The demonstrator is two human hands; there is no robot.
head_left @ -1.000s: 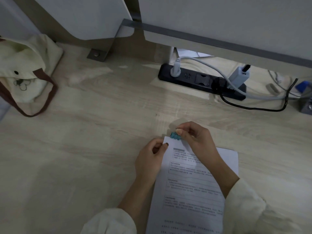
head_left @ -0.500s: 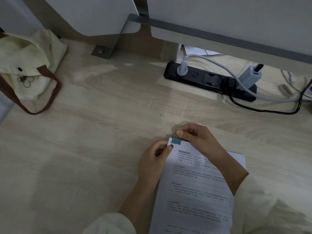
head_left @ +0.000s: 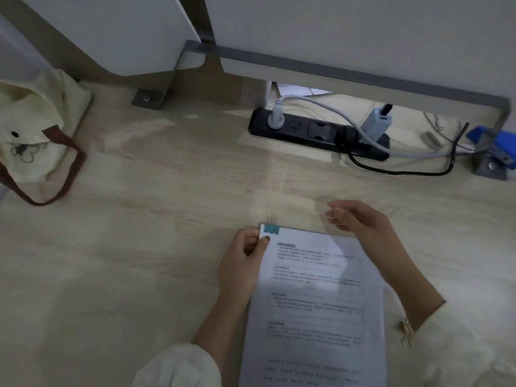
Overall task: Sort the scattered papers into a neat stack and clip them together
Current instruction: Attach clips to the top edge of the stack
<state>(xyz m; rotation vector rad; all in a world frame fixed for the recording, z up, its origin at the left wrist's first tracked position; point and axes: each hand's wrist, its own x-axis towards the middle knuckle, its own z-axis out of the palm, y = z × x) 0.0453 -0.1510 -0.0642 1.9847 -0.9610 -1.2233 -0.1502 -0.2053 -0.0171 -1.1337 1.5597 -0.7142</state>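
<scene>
Teal metal marks the top left corner of the stack of papers (head_left: 315,297), where a binder clip (head_left: 271,229) is seated with its wire handles pointing away over the wood. The stack is laid on the pale desk (head_left: 134,247) directly in front of the person, and its near end is cut off by the bottom of the view. The edge just below the clip is pinched between thumb and fingers of the left hand (head_left: 241,263). The right hand (head_left: 360,222) is held over the desk just beyond the top right corner, fingers loosely curled, with nothing in it and no contact with clip or paper.

Only one corner is bitten, so the sheets could fan out at the free edges if the stack were lifted by that corner. Whether every sheet is caught under the clip cannot be told. The top sheet could also be dragged askew by the right forearm and sleeve, which cross the stack's right edge.

Open wood is left to the left of the stack and beyond the clip. A power strip (head_left: 318,134) and a looping black cable (head_left: 405,170) are kept well apart along the back under the partition, a tote bag (head_left: 30,129) lies at the far left, and the desk's near edge is not shown.
</scene>
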